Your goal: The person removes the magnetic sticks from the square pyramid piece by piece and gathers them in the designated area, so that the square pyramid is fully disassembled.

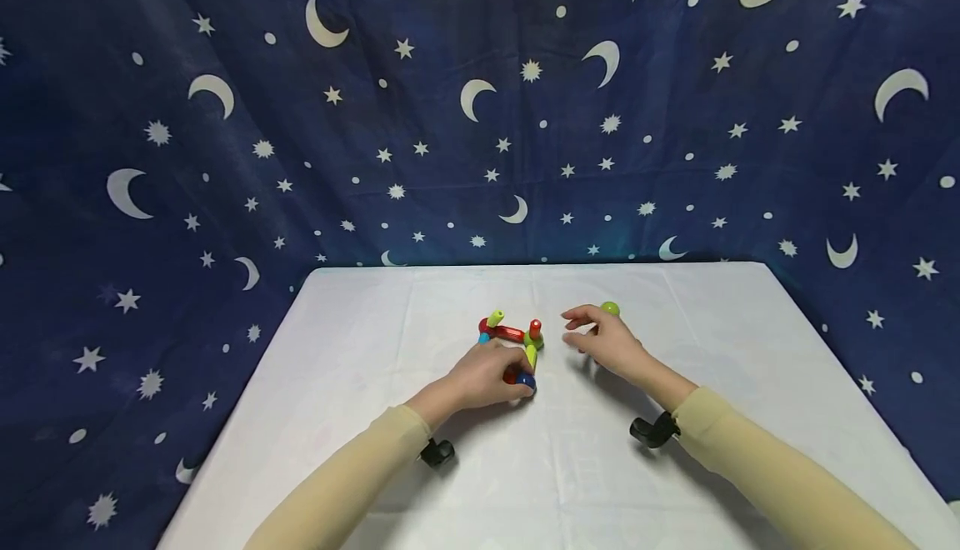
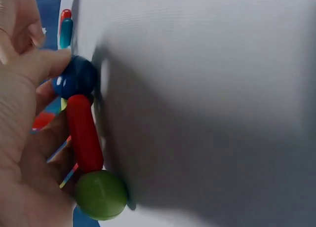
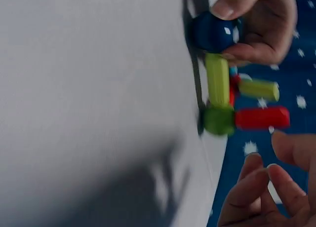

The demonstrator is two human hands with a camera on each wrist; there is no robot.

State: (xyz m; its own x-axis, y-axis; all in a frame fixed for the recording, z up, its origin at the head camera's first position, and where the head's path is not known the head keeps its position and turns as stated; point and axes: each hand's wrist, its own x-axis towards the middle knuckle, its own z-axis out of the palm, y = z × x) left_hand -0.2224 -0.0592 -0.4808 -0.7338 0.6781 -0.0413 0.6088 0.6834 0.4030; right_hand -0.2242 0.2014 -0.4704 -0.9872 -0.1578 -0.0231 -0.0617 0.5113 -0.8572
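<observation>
A frame of coloured rods and balls stands on the table. My left hand (image 1: 483, 375) pinches its blue ball (image 2: 76, 78), the thumb on top in the left wrist view. A red rod (image 2: 85, 133) joins that ball to a green ball (image 2: 101, 195). From the blue ball a yellow-green rod (image 3: 217, 81) runs to another green ball (image 3: 218, 120), where a red rod (image 1: 535, 328) stands upright. A second upright rod, yellow-green (image 1: 495, 319), rises from a red ball (image 1: 486, 327). My right hand (image 1: 607, 342) hovers right of the frame, fingers loosely bent, holding nothing.
A loose-looking green ball (image 1: 610, 307) shows just behind the right hand, partly hidden by it. White cloth covers the table (image 1: 360, 317). A dark blue curtain (image 1: 420, 108) with moons and stars hangs behind and at the sides.
</observation>
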